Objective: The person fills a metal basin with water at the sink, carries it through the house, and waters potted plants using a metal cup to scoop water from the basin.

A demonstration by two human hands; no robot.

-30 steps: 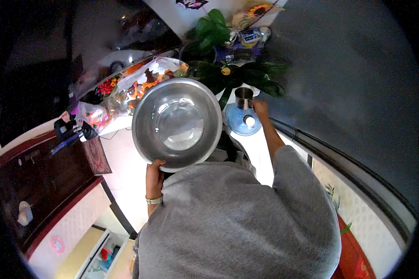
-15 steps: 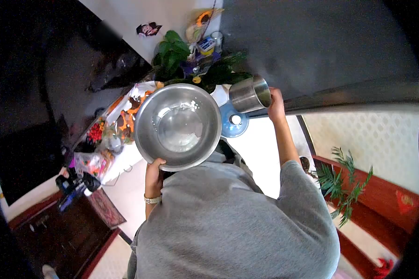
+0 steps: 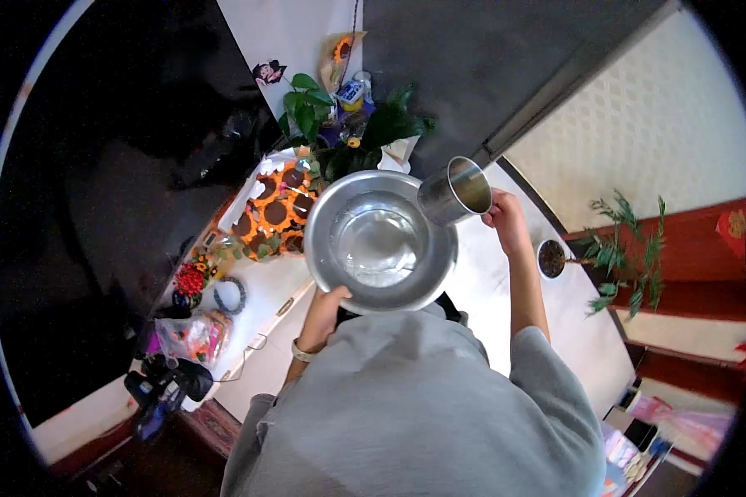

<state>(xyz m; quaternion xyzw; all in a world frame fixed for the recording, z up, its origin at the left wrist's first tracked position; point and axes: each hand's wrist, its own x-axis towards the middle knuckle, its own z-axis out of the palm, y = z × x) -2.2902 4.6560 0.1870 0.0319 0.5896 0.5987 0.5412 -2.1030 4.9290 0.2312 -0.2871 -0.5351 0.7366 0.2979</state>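
Note:
A metal basin [image 3: 323,265] hangs in front of my body, with what looks like shallow clear water in its bottom. My left hand [image 3: 327,311] grips its near-left rim, thumb over the edge and fingers hidden below. At the right side, my right hand [image 3: 507,217] is closed on a metal cup [image 3: 443,199] by its side; any handle is hard to make out. The cup tilts, its mouth facing up and right, and its lower end overlaps the basin's right rim in view. I cannot tell whether the two touch.
Sunflower bunches [image 3: 273,214] lie on the white cabinet to the left, near a plastic bag [image 3: 195,335] and red flowers [image 3: 189,280]. Leafy plants [image 3: 389,124] stand ahead. To the right are a potted plant [image 3: 551,258] and a patterned pale wall [image 3: 638,124].
The view has turned and shifted. The basin and cup now sit farther right and lower in view, and the cup has come to overlap the basin's rim. The blue-topped object no longer shows.

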